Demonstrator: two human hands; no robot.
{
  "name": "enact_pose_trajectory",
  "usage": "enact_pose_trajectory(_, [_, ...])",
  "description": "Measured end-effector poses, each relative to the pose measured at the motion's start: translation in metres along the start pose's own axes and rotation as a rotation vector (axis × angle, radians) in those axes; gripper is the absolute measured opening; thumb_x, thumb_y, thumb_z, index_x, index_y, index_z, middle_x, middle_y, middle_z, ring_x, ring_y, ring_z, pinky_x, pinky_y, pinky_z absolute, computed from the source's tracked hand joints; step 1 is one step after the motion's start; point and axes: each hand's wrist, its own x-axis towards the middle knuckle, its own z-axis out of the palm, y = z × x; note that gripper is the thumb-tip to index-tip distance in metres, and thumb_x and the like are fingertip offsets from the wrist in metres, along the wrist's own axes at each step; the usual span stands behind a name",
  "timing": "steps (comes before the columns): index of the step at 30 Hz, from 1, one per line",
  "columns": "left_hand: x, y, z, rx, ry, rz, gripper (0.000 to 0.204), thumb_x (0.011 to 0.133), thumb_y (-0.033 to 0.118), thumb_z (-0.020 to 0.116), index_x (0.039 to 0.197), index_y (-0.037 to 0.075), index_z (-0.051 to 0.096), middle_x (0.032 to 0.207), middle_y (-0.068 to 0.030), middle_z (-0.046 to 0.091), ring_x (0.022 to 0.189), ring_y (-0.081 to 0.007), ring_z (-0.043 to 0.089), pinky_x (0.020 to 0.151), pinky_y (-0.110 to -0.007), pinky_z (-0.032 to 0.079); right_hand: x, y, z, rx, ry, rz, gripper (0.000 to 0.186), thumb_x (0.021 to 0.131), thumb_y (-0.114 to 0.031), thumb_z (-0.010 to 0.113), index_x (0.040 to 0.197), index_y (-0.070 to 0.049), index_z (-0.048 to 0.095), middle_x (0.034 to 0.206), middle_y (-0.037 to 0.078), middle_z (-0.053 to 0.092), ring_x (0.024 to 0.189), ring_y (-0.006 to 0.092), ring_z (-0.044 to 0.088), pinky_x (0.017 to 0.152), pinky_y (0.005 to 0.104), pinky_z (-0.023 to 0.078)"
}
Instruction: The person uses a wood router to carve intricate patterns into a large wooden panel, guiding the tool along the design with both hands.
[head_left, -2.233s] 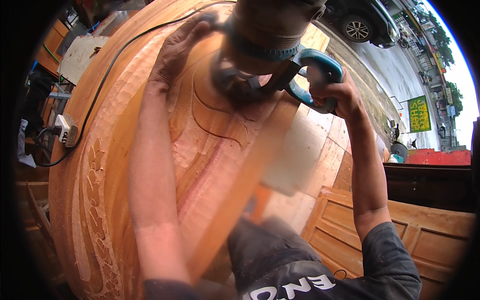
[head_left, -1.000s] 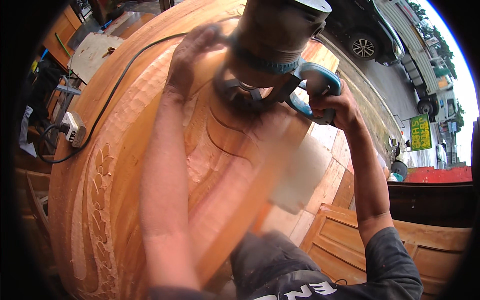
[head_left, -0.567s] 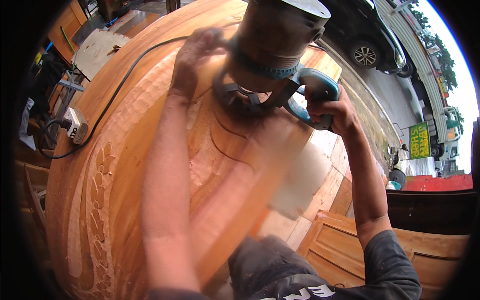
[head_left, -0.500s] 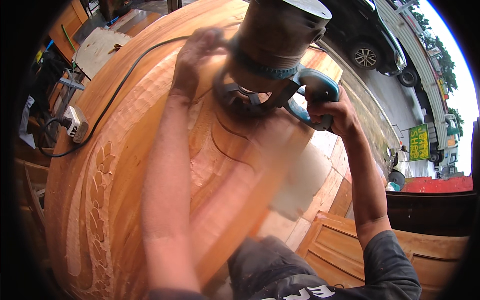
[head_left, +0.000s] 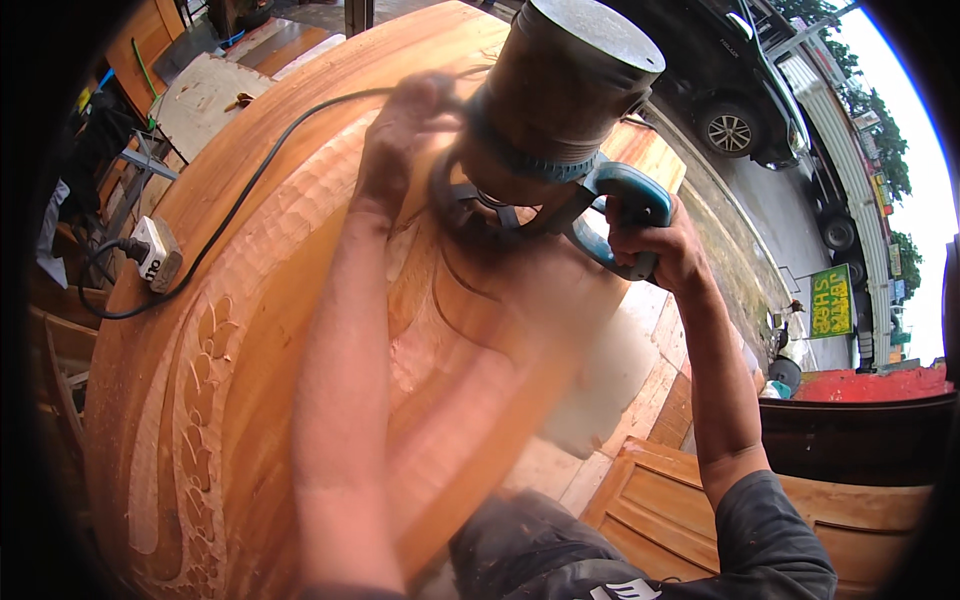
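Observation:
A large router [head_left: 575, 85] with a dark, dusty round motor housing and teal trim stands on a carved wooden panel [head_left: 270, 330]. My right hand [head_left: 658, 240] is wrapped round its teal loop handle [head_left: 640, 195]. My left hand [head_left: 405, 140], smeared by motion, is closed at the router's left side; the grip there is mostly hidden behind it. Under the motor, the open ring base [head_left: 490, 210] touches the wood, and the cutting bit cannot be made out. Grooved curves and a leaf-like carved border run along the panel near my left forearm.
A black cable [head_left: 250, 190] crosses the panel to a white plug block [head_left: 157, 252] at its left edge. A panelled wooden door [head_left: 650, 490] lies at the lower right. Beyond the panel are a dark car [head_left: 720, 90] and a yellow-green sign [head_left: 832, 300]. Pale dust blurs the panel's right side.
The view has shifted slightly, so the router and both hands appear a little lower, along with parts of the surroundings. Both hands keep the same hold on the router.

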Motion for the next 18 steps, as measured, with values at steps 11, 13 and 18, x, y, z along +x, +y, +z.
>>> enact_pose_trajectory(11, [0.003,-0.004,-0.004,0.041,-0.066,-0.01,0.057,0.108,0.059,0.044,0.144,0.018,0.058,0.13,-0.001,0.058,0.111,-0.013,0.06,0.105,-0.031,0.045,0.001,-0.001,0.002,0.03,0.01,0.0,0.024,0.067,-0.001,0.074,0.091,-0.003,0.07,0.076,0.001,0.062,0.066,0.0101,0.058,0.061,0.0255,0.046])
enact_pose_trajectory(13, [0.004,-0.006,-0.004,0.056,-0.064,-0.01,0.059,0.107,0.061,0.044,0.144,0.017,0.058,0.132,-0.002,0.058,0.114,-0.0151,0.061,0.107,-0.033,0.044,0.001,-0.001,0.0,0.019,0.003,-0.005,0.025,0.067,-0.002,0.074,0.091,-0.003,0.07,0.077,0.001,0.062,0.067,0.0101,0.058,0.062,0.0255,0.047])
enact_pose_trajectory(18, [0.005,-0.009,-0.004,0.064,-0.076,0.009,0.064,0.105,0.065,0.044,0.145,0.017,0.058,0.134,-0.0038,0.059,0.118,-0.0184,0.062,0.11,-0.035,0.043,-0.002,0.0,-0.004,-0.02,0.027,-0.002,0.025,0.066,-0.004,0.074,0.091,-0.003,0.07,0.081,0.001,0.063,0.072,0.0101,0.058,0.064,0.0256,0.046])
